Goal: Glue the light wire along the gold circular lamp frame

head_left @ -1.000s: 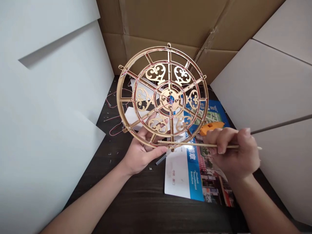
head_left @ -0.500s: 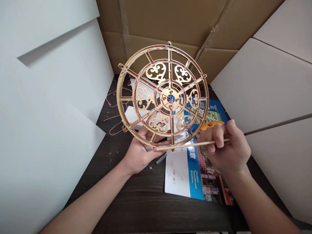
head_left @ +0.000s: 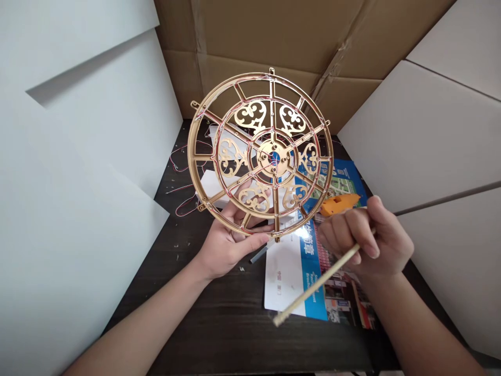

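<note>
Left hand gripping gold openwork wheel, right hand pinching wooden stick

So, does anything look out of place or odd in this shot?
Mainly the thin red wires lying loose on the dark tabletop, left of the gold spoked wheel in the left hand. They look stray because similar wiring runs tidily along the wheel's frame. Nothing looks spilled or broken.

A craft workspace: glue gun, cardboard backing, wooden desk
</note>
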Available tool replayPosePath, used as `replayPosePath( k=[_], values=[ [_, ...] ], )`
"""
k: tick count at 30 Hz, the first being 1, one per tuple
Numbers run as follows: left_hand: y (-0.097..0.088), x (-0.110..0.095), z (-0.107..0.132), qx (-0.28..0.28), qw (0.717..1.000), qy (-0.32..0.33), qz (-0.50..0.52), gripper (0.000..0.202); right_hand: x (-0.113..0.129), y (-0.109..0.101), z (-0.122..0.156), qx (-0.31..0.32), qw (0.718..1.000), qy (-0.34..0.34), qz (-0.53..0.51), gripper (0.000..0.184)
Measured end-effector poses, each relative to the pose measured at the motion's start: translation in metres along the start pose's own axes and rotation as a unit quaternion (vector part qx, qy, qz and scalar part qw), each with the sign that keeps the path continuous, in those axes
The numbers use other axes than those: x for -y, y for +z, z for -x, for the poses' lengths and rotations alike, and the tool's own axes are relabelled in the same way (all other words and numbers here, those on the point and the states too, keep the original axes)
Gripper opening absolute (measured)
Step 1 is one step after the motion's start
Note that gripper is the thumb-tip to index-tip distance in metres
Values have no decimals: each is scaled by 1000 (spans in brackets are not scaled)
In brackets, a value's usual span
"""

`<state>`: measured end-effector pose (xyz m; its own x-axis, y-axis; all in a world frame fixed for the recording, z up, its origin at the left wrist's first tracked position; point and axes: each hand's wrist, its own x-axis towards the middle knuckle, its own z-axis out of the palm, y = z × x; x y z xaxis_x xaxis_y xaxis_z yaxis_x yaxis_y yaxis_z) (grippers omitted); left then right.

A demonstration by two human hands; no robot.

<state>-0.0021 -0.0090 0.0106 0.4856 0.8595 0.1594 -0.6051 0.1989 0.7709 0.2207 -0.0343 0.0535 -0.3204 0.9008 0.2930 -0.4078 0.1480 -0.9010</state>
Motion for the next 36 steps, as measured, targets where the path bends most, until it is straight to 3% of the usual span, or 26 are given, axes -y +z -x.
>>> replayPosePath(
  k=[4,9,12,25,28,33,36],
  values=[
    [0,1,1,-5,1000,1,-8,99,2,2,0,50,999,3,4,64],
    [-1,3,2,-29,998,-13,-52,93,0,4,1,-7,999,-5,52,48],
    [-2,3,2,-14,998,-12,-66,84,-4,8,3,-19,995,-15,93,41],
    [-2,6,5,-46,995,-33,-81,86,-8,24,10,5,962,-74,261,42],
    [-1,7,4,-54,995,-31,-77,90,-6,30,12,3,931,-132,341,39],
    [-1,8,2,-45,997,-24,-56,90,-1,38,18,40,830,-238,502,39],
    [-1,6,2,-52,997,-26,-59,86,0,38,22,44,800,-248,545,40]
  ],
)
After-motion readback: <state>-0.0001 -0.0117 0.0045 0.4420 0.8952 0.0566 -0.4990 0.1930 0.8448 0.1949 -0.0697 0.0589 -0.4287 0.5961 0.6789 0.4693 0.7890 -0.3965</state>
